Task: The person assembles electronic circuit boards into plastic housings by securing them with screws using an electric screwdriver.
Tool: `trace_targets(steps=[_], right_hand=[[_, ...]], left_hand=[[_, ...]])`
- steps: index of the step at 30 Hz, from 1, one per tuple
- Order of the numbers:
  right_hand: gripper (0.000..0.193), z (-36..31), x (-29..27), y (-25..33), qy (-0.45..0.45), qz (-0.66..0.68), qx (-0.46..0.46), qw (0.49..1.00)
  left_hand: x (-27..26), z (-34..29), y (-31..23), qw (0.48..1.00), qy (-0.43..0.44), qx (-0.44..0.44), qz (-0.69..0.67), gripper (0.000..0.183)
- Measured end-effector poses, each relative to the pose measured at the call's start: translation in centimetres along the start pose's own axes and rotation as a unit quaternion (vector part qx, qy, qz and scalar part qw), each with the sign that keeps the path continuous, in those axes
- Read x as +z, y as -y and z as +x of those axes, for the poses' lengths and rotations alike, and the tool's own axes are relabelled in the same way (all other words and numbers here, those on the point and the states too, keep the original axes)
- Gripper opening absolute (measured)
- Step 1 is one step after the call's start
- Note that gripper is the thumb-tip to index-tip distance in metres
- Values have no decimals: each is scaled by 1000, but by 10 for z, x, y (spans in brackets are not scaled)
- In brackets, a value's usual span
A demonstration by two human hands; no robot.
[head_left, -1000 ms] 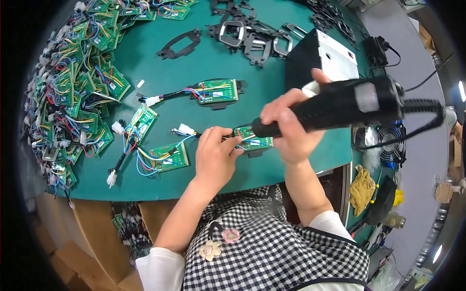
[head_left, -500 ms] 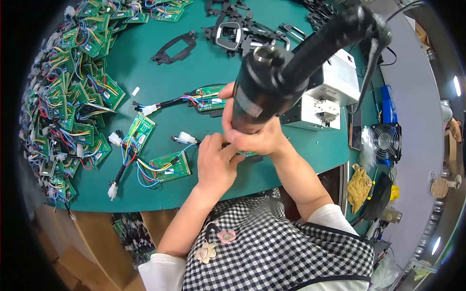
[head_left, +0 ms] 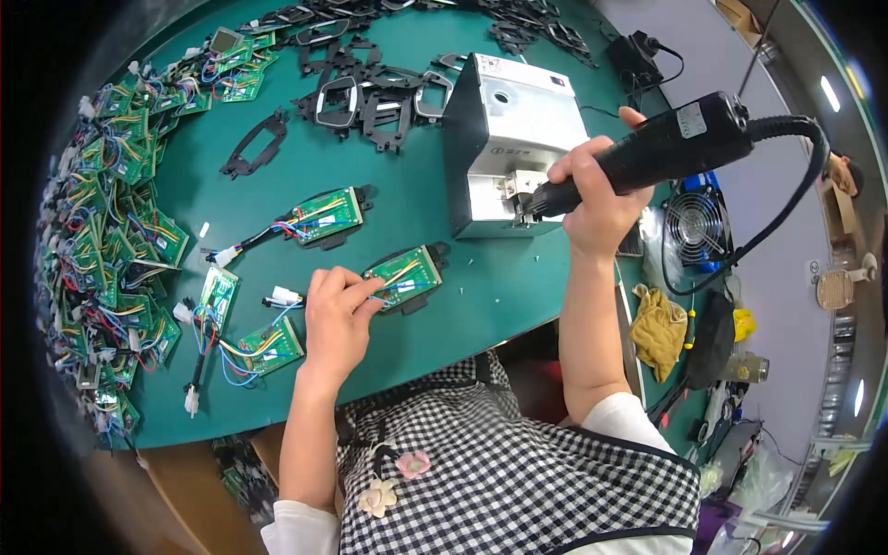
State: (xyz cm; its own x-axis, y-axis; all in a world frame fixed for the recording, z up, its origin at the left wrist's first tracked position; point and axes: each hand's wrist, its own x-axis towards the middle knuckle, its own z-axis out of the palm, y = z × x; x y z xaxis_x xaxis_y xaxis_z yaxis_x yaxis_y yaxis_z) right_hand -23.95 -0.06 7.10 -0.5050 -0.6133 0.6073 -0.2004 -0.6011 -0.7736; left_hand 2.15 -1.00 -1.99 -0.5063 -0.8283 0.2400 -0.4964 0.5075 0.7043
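My right hand [head_left: 599, 208] is wrapped round a black electric screwdriver [head_left: 671, 148], held slanted with its thick cable trailing from the back end. The driver's tip is at the metal pick-up slot of a silver-and-black screw feeder [head_left: 527, 116]; the exact contact is too small to make out. With thumb and fingers together, my left hand [head_left: 338, 314] grips the left end of a green circuit board [head_left: 413, 277], where its wires come off. That board lies on a black plastic frame [head_left: 416, 305]. Just beyond it, a second wired board [head_left: 330, 215] rests on another black frame.
Wired circuit boards [head_left: 102, 240] are heaped along the left side. Black plastic frames [head_left: 361, 102] lie at the back. Two loose boards [head_left: 268, 347] with white connectors sit left of my left hand. On the right are a fan [head_left: 696, 227] and a yellow-brown glove [head_left: 659, 331].
My right hand has swung the screwdriver from above the near board rightward to the screw feeder, tilting it over. My left hand stays at the board, now in plain sight. The view has shifted.
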Motion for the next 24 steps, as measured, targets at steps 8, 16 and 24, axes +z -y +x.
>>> trace_targets(steps=[8,16,24], right_hand=[[73,-60,30,21,50,175,75,980],[72,-98,82,0,175,120,145,966],[55,-94,98,-8,300,121,174,930]], left_hand=[[2,3,10,1000,-2,-5,-20,19],[11,4,13,999,-35,7,-38,17],[8,3,12,998,-51,9,-34,13]])
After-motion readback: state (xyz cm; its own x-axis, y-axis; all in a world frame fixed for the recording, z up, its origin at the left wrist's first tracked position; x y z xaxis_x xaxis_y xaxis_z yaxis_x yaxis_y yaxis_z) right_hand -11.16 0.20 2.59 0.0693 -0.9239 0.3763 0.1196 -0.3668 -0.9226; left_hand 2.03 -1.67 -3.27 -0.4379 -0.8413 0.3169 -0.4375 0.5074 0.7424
